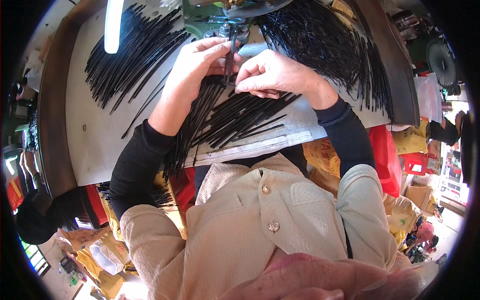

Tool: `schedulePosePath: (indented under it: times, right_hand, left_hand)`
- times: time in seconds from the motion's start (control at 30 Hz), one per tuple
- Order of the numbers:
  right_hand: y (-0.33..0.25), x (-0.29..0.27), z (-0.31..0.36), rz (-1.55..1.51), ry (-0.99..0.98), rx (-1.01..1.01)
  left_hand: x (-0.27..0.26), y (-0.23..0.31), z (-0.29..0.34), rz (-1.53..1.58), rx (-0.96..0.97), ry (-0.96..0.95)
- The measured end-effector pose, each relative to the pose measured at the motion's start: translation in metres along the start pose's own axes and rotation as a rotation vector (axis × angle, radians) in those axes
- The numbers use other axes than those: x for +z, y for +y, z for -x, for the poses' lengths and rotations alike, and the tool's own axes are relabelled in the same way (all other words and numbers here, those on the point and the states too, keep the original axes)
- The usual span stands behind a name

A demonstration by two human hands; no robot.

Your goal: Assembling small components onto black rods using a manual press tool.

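Observation:
My left hand (pixel 207 56) is closed on a narrow black strip (pixel 229 64) that stands lengthwise in front of a green machine (pixel 200 17). Its upper end reaches the machine's metal fitting (pixel 226 31). Thumb and forefinger of my right hand (pixel 272 75) are pinched together by the strip's lower end; whatever they grip is too small to make out. Beneath both hands lies a loose bundle of thin black strips (pixel 240 117), some hanging over the table's near edge.
Black strips (pixel 132 55) lie fanned out on the left of the table (pixel 82 145), and a larger tangled heap (pixel 315 45) is at the right. A white lamp tube (pixel 113 25) hangs at the upper left. Red bags (pixel 385 160) and yellow sacks are beside me.

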State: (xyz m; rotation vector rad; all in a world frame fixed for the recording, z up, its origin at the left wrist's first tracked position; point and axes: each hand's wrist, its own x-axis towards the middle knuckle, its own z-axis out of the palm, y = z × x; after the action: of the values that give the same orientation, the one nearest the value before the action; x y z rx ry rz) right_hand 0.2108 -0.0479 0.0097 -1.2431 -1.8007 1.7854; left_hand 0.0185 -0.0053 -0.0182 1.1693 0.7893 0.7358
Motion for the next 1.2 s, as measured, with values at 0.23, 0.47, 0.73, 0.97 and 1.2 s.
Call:
schedulePosePath:
  times: [0.23, 0.47, 0.73, 0.97, 1.2]
  right_hand:
    - [-0.001, 0.008, 0.000, -0.003, -0.090, 0.018]
    - [-0.003, -0.007, 0.006, -0.015, 0.197, -0.120]
    - [0.007, -0.014, -0.005, -0.010, 0.432, -0.293]
    - [0.006, -0.014, -0.016, -0.062, 0.428, -0.322]
    - [0.007, -0.017, -0.021, -0.124, 0.415, -0.312]
  left_hand:
    - [0.010, 0.001, 0.003, 0.060, -0.025, 0.083]
    - [0.009, 0.004, 0.005, 0.046, 0.010, 0.127]
    - [0.008, 0.006, 0.004, 0.046, 0.021, 0.189]
    - [0.005, 0.006, 0.004, 0.024, 0.010, 0.178]
    - [0.009, 0.008, 0.010, 0.002, 0.010, 0.126]
